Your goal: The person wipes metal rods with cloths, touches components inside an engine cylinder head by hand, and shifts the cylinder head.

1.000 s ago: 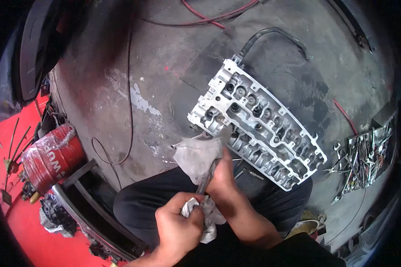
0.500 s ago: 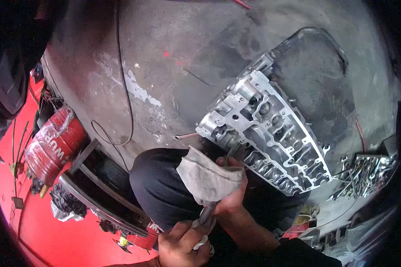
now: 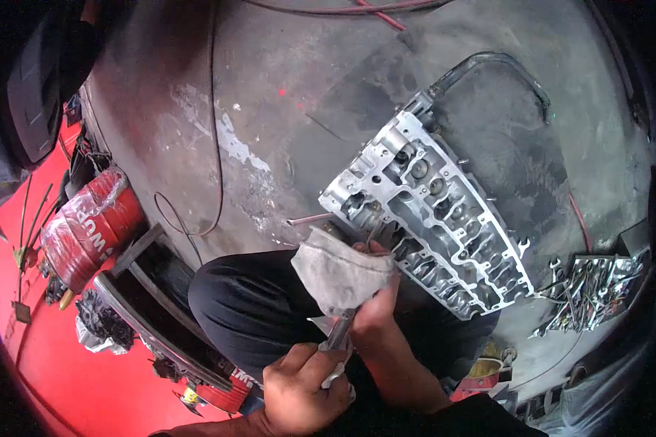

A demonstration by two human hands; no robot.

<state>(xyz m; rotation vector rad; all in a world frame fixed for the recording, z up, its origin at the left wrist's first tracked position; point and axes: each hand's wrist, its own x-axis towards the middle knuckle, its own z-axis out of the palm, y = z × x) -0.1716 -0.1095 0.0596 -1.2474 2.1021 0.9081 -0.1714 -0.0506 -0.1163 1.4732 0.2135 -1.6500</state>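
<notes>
My left hand (image 3: 302, 386), low in the view, is closed round the lower end of a long grey metal bar (image 3: 339, 329), with a bit of whitish cloth showing between its fingers. Higher up, my right hand (image 3: 377, 309) is closed on a pale grey cloth (image 3: 339, 271), which lies round the bar and hides its middle. The exact kind of bar cannot be told. Its upper end overlaps the near side of an engine cylinder head (image 3: 434, 218), and I cannot tell whether they touch. The cylinder head lies tilted, its open cavities facing up.
A curved dark pipe (image 3: 488, 58) extends from the head's far end. Several wrenches (image 3: 590, 288) lie piled at right. Red drums (image 3: 91, 226) and a dark curved frame (image 3: 164, 324) stand at left. A thin cable (image 3: 215, 131) runs across the stained floor (image 3: 291, 160).
The view has shifted slightly, showing more of the hose at the top. Both hands keep their hold; the cloth and bar have barely moved relative to the cylinder head.
</notes>
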